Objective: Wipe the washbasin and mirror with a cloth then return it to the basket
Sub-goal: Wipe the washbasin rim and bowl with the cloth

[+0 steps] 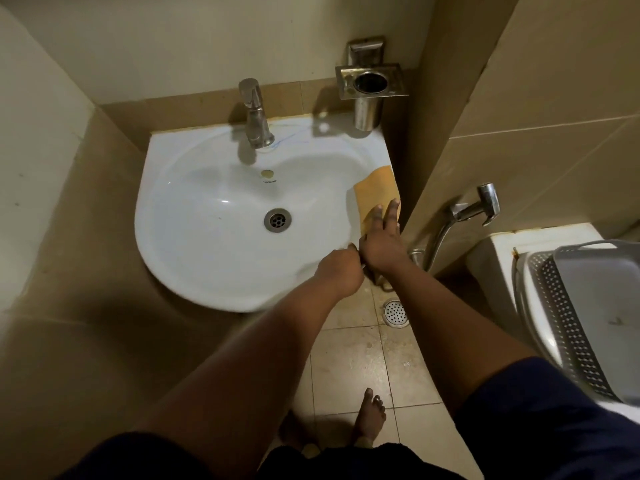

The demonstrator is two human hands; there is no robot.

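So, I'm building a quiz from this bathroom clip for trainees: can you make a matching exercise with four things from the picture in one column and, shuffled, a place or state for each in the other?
Column A
1. orange cloth
2. tap
3. grey basket
4. steel tumbler holder

Column B
a. fixed to the wall above the washbasin's back right corner
b. lying on the basin's right rim under the right hand
c. sitting on the white cistern at the right edge
d. standing at the middle of the basin's back edge

Pairs: 1-b, 2-d, 3-c, 4-a
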